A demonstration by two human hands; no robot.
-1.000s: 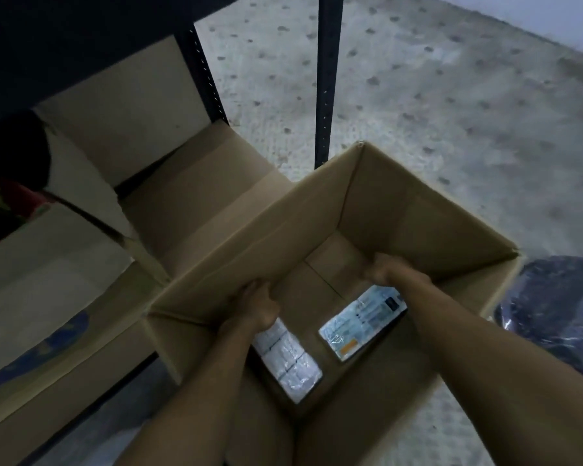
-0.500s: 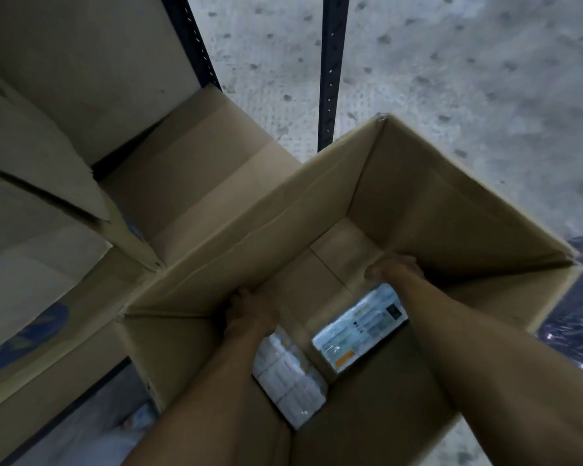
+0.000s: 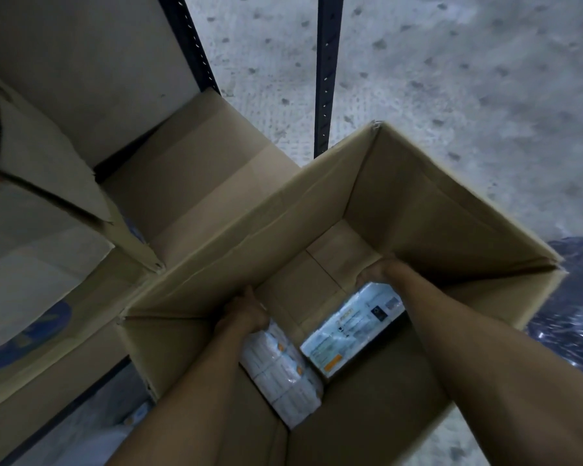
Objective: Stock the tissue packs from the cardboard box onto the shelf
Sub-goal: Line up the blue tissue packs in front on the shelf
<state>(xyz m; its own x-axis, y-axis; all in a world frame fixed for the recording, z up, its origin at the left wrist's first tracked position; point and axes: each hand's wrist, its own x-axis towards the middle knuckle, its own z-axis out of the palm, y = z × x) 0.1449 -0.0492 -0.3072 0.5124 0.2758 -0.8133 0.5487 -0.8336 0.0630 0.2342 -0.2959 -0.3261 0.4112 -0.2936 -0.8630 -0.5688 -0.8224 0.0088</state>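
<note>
Deep inside the open cardboard box, on its bottom and close to the near wall, two packs lie side by side. The left grip curls over the far end of the left tissue pack, a white bundle in clear film. The right grip clasps the far end of the right tissue pack, whose printed label faces up; its fingertips are hidden behind the pack. Dark perforated shelf posts rise beside the box, with another cardboard carton to the left. A dark plastic bag sits on the speckled floor to the right.
</note>
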